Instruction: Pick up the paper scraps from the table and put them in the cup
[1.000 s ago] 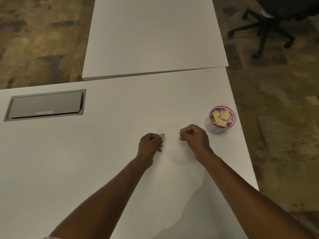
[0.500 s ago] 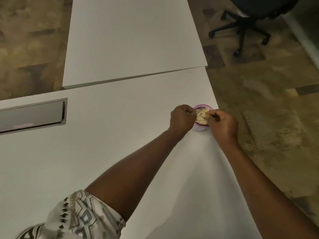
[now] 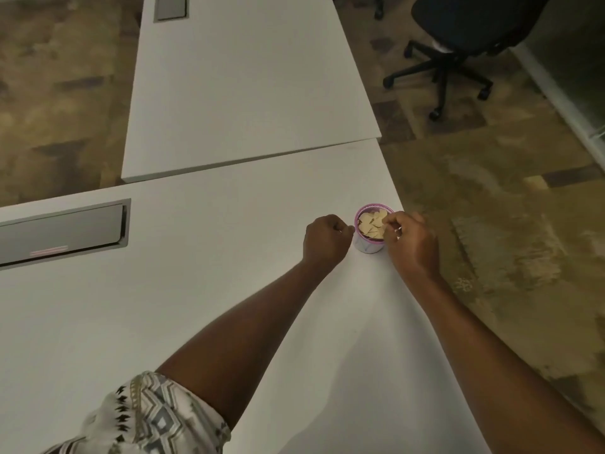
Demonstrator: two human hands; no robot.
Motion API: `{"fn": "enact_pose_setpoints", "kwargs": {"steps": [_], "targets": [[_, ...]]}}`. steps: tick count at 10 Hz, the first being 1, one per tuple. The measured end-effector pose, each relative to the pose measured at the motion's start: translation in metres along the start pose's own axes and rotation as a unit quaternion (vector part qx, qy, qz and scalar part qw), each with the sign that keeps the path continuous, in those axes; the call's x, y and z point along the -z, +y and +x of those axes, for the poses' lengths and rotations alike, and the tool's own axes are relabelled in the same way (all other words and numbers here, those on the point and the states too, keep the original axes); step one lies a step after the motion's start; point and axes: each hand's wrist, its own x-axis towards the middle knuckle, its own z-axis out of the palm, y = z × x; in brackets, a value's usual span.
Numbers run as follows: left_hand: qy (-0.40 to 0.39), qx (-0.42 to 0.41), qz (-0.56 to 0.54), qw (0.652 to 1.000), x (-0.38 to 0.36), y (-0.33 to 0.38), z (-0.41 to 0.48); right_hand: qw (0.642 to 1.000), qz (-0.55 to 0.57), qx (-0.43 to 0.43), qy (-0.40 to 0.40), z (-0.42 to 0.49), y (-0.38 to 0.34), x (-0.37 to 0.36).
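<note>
The cup (image 3: 369, 246), white with a pink rim, stands upright on the near white table (image 3: 196, 290), close to its right edge and not far from its back right corner. It is filled almost to the rim with pale yellow paper scraps (image 3: 370, 226). The left hand (image 3: 327, 239) is just beside the left wall of the cup, its fingers curled into a fist with the knuckles up; I cannot tell if a scrap is inside the fist or if the thumb really touches the cup. The right hand (image 3: 411, 242) reaches over the right side of the rim, the fingers bent and the fingertips (image 3: 389, 221) brought narrow together right at the top of the scraps; whether they pinch one piece or only touch the heap is not clear. Both forearms are stretched out over the table, and a patterned sleeve (image 3: 147, 417) shows at the lower left. A grey hatch (image 3: 62, 232) is set in the table at the left. A second white table (image 3: 245, 77) joins behind, and a black office chair (image 3: 458, 34) stands on the brown patterned floor (image 3: 507, 224) at the upper right
</note>
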Motion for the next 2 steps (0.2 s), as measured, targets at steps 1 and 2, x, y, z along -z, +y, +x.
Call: {"fn": "enact_pose_setpoints", "kwargs": {"steps": [1,2], "targets": [[0.01,0.002,0.022,1.0,0.017,-0.015,-0.017,1.0,-0.013,0.025,-0.004,-0.014,-0.015,0.005],[0.024,0.015,0.056,0.998,0.034,-0.043,-0.039,0.996,-0.002,0.09,-0.025,-0.045,-0.032,0.002]]}}
